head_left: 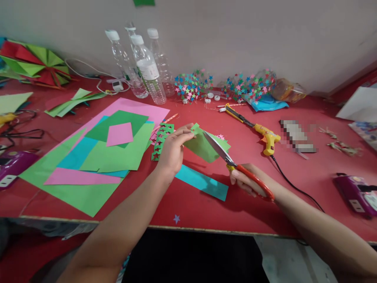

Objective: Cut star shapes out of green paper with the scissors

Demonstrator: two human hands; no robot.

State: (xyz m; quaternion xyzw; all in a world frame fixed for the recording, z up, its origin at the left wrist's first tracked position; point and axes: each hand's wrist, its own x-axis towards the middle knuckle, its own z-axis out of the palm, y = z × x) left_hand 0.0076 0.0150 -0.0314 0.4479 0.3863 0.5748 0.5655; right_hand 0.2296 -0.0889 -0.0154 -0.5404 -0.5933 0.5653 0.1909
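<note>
Pinching green paper (203,147) in the left hand (173,149), right hand (250,182) clamps red scissors (232,163).

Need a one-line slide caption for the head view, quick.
Left hand holds green paper while right hand cuts it with red-handled scissors over a red table.

Green paper (203,147), red-handled scissors (235,167)

Left hand (173,147): pinches green paper (203,147) at its 9 o'clock edge.
Right hand (250,182): grips red-handled scissors (232,163), blades parted on the paper's 3 o'clock edge.
</note>
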